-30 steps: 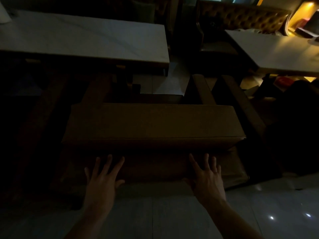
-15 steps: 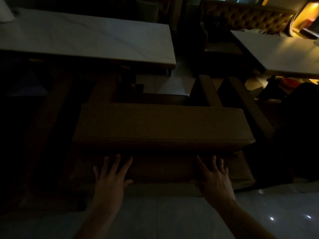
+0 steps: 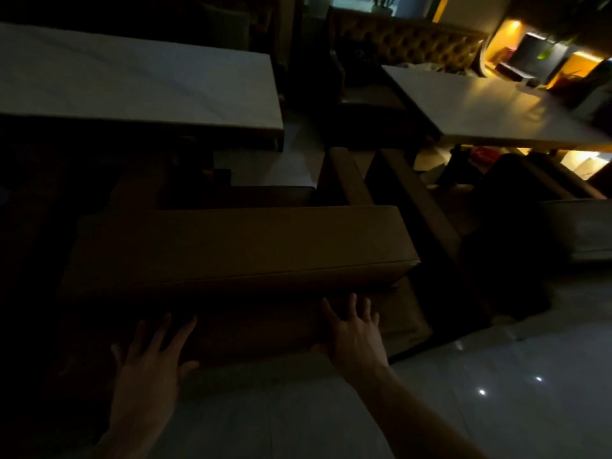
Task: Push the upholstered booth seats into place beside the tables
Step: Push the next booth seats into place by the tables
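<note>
Booth seat [image 3: 238, 246]: brown upholstered, on the floor before the left table [image 3: 139, 84]. Left hand [image 3: 149, 369] and right hand [image 3: 356, 339]: flat, fingers spread against its front face, gripping nothing. Step: mid-push; next, likely steady forward pressure. Against earlier frame: right hand higher.

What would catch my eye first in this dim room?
Two bare hands, the left hand and right hand, spread flat against the near side of a brown upholstered booth seat at the centre. Beyond it stands a pale table at upper left, and warm yellow lamplight glows in the far right corner.
</note>
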`<state>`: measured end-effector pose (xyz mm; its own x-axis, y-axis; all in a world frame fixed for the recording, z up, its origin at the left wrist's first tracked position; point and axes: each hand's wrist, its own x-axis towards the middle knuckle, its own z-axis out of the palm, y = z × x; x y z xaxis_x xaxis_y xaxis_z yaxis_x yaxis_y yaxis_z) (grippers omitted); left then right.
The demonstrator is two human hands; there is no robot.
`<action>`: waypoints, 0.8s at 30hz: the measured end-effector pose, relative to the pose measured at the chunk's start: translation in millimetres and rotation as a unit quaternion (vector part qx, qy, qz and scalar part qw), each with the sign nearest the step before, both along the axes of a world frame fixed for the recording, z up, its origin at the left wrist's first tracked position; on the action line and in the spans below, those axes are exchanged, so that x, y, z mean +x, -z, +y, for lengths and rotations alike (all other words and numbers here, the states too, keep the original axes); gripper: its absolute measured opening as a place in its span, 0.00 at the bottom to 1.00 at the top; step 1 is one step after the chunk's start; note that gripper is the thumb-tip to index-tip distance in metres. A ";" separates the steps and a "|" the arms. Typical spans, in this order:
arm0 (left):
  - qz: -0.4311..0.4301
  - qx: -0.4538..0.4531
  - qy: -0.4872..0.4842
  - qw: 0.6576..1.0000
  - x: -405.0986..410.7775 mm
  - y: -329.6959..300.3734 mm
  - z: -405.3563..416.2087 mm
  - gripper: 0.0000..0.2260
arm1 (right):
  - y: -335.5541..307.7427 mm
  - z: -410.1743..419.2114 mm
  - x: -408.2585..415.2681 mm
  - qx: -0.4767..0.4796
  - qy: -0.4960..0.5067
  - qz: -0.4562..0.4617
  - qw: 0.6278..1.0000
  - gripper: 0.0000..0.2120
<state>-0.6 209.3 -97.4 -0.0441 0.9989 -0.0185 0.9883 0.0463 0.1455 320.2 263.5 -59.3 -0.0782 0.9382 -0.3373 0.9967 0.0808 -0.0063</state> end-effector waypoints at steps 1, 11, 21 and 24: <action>0.003 -0.005 -0.001 1.000 -0.7 1.4 -0.7 0.37 | 0.6 0.4 0.1 -0.005 0.000 0.002 1.000 0.42; 0.020 -0.045 -0.026 0.998 -1.1 -12.2 -4.4 0.34 | -5.8 -8.2 0.6 -0.015 -0.004 0.028 0.999 0.43; -0.044 -0.106 -0.066 0.991 9.9 -31.8 -9.9 0.33 | -14.6 -8.3 11.7 -0.058 -0.029 0.017 0.998 0.47; -0.053 -0.129 -0.064 0.988 8.3 -36.5 -7.1 0.33 | -16.7 -7.7 12.3 -0.074 -0.031 0.018 0.997 0.48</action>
